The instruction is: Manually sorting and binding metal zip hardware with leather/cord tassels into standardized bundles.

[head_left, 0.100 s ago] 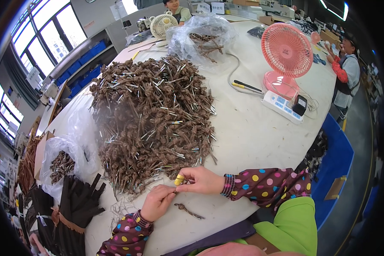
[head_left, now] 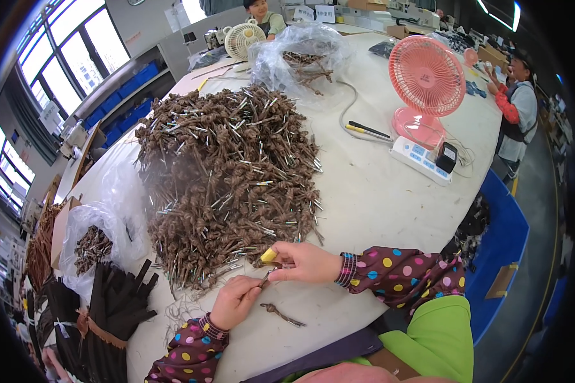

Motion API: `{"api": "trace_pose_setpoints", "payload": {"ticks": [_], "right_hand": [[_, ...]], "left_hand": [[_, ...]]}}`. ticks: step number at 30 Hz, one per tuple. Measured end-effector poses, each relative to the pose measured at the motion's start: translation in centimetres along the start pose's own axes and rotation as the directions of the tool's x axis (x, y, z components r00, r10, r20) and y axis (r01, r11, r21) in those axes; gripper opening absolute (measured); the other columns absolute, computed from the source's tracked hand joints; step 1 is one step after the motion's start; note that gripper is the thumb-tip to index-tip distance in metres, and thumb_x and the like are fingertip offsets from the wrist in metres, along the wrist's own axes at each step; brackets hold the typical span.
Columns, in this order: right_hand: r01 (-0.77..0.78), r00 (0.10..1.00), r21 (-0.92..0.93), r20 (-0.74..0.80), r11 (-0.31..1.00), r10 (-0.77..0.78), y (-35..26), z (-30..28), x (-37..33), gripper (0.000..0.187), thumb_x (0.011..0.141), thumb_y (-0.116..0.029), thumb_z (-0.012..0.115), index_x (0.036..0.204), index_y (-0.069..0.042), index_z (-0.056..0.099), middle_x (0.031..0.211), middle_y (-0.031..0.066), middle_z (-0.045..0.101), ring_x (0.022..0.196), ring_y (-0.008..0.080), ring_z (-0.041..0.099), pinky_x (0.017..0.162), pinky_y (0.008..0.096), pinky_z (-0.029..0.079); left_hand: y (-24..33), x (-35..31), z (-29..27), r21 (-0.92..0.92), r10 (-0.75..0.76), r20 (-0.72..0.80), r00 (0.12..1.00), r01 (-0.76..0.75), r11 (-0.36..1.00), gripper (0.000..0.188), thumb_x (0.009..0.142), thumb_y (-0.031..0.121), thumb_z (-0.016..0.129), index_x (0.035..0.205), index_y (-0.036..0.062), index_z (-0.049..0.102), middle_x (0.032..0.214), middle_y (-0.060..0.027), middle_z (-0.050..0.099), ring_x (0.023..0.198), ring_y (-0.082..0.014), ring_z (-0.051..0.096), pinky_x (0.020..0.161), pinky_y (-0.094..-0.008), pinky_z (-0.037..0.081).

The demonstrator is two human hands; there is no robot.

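Note:
My left hand [head_left: 235, 302] is closed, thumb and forefinger pinching a short brown cord [head_left: 266, 278] near the table's front edge. Right beside it is my right hand [head_left: 308, 262], with a yellow covering on one fingertip. Its fingers are curled at the far end of that cord, and a small dark thing between them is too hidden to name. Just below the hands a single knotted brown cord [head_left: 283, 315] lies on the white table. Beyond them rises a big pile of knotted brown cords [head_left: 230, 185], many with shiny pale tips.
Black strips [head_left: 112, 306] lie in bundles at the near left, by a clear plastic bag [head_left: 86, 223] of cords. A pink fan [head_left: 427, 76], a power strip [head_left: 418, 159] and a black-and-yellow pen-like tool [head_left: 369, 130] stand or lie right. A blue bin [head_left: 501, 249] sits beside the table.
My right hand has shifted slightly right and its thumb has drawn away from my left fingertips. More of the cord now shows between the hands. My left hand stays nearly in place.

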State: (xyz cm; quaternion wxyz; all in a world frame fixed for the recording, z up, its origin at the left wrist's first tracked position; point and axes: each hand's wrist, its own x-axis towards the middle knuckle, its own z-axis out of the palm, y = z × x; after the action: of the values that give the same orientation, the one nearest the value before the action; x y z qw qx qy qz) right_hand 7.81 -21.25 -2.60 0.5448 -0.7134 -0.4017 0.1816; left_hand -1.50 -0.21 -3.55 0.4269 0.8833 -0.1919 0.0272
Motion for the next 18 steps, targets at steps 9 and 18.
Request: {"api": "trace_pose_setpoints", "payload": {"ticks": [9,18], "right_hand": [[0.317,0.906,-0.762,0.068,0.564,-0.417,-1.9,-6.5,-4.6,0.033,0.083,-0.031,0.061,0.104,-0.007,0.053,0.086,0.0067,0.062,0.08,0.024,0.059,0.071,0.0324,0.046],[0.719,0.694,0.208,-0.263,0.663,-0.67,-17.7,-9.3,-4.6,0.019,0.087,-0.02,0.056,0.093,-0.004,0.05,0.088,0.0151,0.062,0.088,0.0262,0.057,0.084,0.0392,0.043]], "left_hand": [[0.1,0.6,0.0,0.007,0.028,-0.003,1.0,-0.028,1.0,0.016,0.084,0.008,0.055,0.096,0.003,0.065,0.083,-0.0098,0.063,0.078,-0.0241,0.057,0.073,-0.0317,0.043],[0.7,1.0,-0.2,0.003,0.04,-0.009,0.999,-0.04,0.999,0.015,0.083,0.007,0.056,0.095,0.0014,0.063,0.082,-0.011,0.062,0.077,-0.0264,0.056,0.073,-0.0332,0.043]]}}
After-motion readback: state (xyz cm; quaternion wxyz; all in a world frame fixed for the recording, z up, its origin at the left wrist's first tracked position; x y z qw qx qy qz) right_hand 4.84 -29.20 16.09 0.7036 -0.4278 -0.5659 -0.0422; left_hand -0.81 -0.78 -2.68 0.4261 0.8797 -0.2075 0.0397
